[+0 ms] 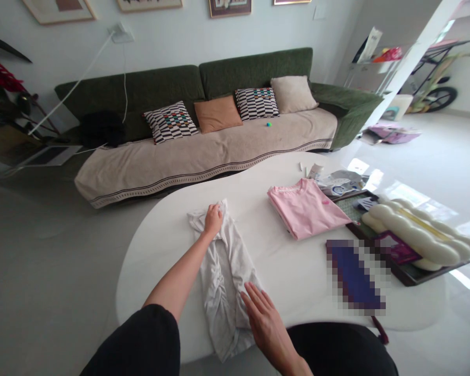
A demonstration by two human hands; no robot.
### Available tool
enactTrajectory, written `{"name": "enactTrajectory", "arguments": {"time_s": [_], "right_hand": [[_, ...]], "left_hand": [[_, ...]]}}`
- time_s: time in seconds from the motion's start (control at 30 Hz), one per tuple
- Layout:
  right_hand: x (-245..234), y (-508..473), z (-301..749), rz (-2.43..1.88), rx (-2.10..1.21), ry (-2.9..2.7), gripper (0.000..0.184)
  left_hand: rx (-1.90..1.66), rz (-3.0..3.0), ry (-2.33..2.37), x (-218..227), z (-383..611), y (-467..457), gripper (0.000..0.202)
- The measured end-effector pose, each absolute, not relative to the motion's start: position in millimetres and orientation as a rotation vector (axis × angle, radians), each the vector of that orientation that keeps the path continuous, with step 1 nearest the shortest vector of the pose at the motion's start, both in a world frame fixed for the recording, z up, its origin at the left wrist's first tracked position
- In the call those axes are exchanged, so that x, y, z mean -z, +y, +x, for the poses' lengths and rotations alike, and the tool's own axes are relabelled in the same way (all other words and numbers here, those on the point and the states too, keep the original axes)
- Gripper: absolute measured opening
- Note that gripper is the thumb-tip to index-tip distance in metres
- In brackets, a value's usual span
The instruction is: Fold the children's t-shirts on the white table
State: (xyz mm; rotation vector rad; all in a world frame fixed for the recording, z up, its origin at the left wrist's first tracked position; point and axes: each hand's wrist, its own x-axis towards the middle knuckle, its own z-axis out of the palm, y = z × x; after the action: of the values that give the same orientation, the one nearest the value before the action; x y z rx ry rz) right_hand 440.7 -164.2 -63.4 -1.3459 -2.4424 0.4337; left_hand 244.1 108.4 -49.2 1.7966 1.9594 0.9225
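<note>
A light grey garment (223, 271) lies crumpled and partly folded lengthwise on the white table (290, 266). My left hand (213, 219) is closed on the garment's far end, pinching the cloth. My right hand (264, 318) rests flat on the near part of the garment, fingers stretched out and apart. A folded pink shirt (305, 209) lies on the table to the right, apart from both hands.
A dark tray (411, 274) at the table's right edge holds a white ribbed cushion-like object (419, 230) and a purple packet (397, 248). Papers and small items (337, 183) lie beyond the pink shirt. A green sofa (219, 83) with pillows stands behind the table.
</note>
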Motion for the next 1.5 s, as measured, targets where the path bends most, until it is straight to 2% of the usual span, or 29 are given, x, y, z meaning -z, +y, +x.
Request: {"name": "enactTrajectory", "arguments": {"time_s": [0.17,0.3,0.4,0.57,0.67,0.83,1.0,1.17,1.27,1.37,1.43,1.5], "right_hand": [[85.0,-151.0,437.2,-1.501,-0.38,-2.411,0.052],[102.5,-156.7,438.1,-1.553,-0.336,-2.423,0.056],[105.9,-161.4,438.2,-1.565,-0.339,-2.435,0.058],[91.1,-158.3,437.0,-1.597,-0.488,-2.442,0.061],[77.3,-149.4,436.4,-1.634,-0.585,-2.431,0.066],[72.2,-134.2,431.7,-1.628,-0.543,-2.436,0.065],[84.5,-134.7,426.6,-1.566,-0.483,-2.476,0.059],[76.0,-137.9,430.6,-1.598,-0.561,-2.482,0.059],[62.3,-144.1,444.3,-1.495,-0.665,-2.544,0.072],[57.3,-157.7,460.5,-1.337,-0.676,-2.686,0.087],[61.9,-168.4,466.3,-1.339,-0.577,-2.734,0.081],[69.9,-178.5,466.7,-1.402,-0.43,-2.699,0.078]], "left_hand": [[-0.632,2.033,1.827,66.1,271.7,121.9,0.035],[-0.394,2.109,1.8,84.0,274.1,127.4,0.054],[-0.157,2.199,1.857,91.7,274.2,131.7,0.059],[-0.011,2.188,1.847,76.5,279.0,136.3,0.059],[-0.126,2.278,1.737,53.6,275.6,121.8,0.057],[-0.349,2.459,1.703,27.9,257.2,62.8,0.054],[-0.247,2.445,1.526,34.6,247.5,-40.7,0.059],[-0.058,2.405,1.399,46.1,240.8,-166.0,0.093],[-0.022,2.379,1.48,48.2,232.6,-206.8,0.109],[0.058,2.423,1.493,52.5,225.5,-215.5,0.101],[0.095,2.476,1.5,57.8,222.4,-213.0,0.088],[0.088,2.515,1.513,62.8,220.5,-211.4,0.083]]}}
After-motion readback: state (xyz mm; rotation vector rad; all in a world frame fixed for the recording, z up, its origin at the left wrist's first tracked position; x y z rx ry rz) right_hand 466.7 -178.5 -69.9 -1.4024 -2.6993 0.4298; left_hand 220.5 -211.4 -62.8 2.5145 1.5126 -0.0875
